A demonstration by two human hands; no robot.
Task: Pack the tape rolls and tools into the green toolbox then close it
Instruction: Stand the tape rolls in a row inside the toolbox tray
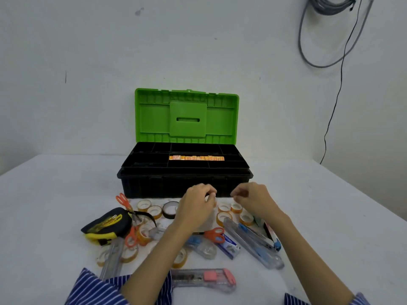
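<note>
- My left hand (198, 200) has its fingers curled round a small tape roll (211, 198) – only an edge of it shows past my fingertips, so I judge that grip from a sliver
- My right hand (251, 198) hangs just beside it at 3 o'clock, fingers curled in; whether it pinches anything I cannot tell
- The green toolbox (186, 170) stands open at 12 o'clock from both hands, lid upright, its long axis running 9 to 3 across my view
- A row of orange rolls (196, 158) already lies in the tray along that same axis, right of centre
- So the roll must travel straight up and away toward 12, over the near black wall; my left hand is the one placed for it
- The loose tape rolls (152, 209), the orange scissors (214, 235), the tape measure (105, 224) and the pink cutter (203, 279) lie from 6 to 9 o'clock on the table – not yet packed
</note>
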